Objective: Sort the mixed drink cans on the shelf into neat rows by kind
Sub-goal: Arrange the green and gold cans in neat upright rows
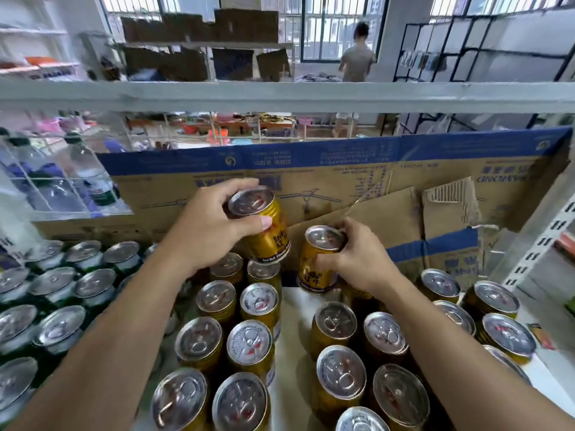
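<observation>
- Head view, looking down on a white shelf [292, 337] backed at the far side by blue-and-brown cardboard [342, 181].
- In left hand [211, 225]: raised gold can [264, 225], fingers and thumb curled round its top, tilted, just above the far end of the left gold rows [249, 343].
- In right hand [361, 256]: second gold can [317, 262], gripped at rim and side, leaning, base low at the shelf's far end; contact with the shelf unclear.
- Hands near each other, not touching.
- Left gold rows: two upright columns running near to far.
- Right of a bare strip: looser gold cluster [385, 334], upright.
- Far left: green cans [59, 290], silver tops, packed tight.
- Behind a wire grid, far left: clear bottles [90, 175].
</observation>
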Motion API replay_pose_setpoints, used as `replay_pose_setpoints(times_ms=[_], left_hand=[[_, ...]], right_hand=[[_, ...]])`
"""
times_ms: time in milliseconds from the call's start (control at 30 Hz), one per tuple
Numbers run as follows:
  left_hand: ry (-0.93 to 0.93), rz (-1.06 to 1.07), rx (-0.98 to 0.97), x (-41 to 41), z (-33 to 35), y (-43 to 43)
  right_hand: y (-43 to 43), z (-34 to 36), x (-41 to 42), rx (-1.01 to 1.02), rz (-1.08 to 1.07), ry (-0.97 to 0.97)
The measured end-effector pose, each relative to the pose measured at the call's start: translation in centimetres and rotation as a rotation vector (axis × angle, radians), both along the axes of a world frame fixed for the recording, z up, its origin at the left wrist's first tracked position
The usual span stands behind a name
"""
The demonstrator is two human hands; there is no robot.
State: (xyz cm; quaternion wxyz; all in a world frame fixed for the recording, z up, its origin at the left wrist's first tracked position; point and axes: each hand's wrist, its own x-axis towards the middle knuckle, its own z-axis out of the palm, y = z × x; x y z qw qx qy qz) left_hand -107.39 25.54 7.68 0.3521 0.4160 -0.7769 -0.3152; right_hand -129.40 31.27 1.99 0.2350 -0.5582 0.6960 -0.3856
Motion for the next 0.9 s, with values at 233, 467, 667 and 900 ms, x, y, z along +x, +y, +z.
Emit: replay_pose_setpoints(times_ms=[233,467,667,900], left_hand=[[0.132,0.087,0.035,2.6,-0.3,1.5],[0.112,0.087,0.077,2.9,-1.8,2.6],[0.132,0.097,0.111,2.9,-3.1,3.5],[0.150,0.088,0.137,2.9,-3.9,4.2]], right_hand=[[-2.7,-1.7,1.1,0.246,0.153,0.327],[-3.2,-3.7,1.9,0.337,0.172,0.351],[-3.0,-4.4,1.8,0.328,0.184,0.363],[-2.7,-4.3,2.0,0.354,0.221,0.424]])
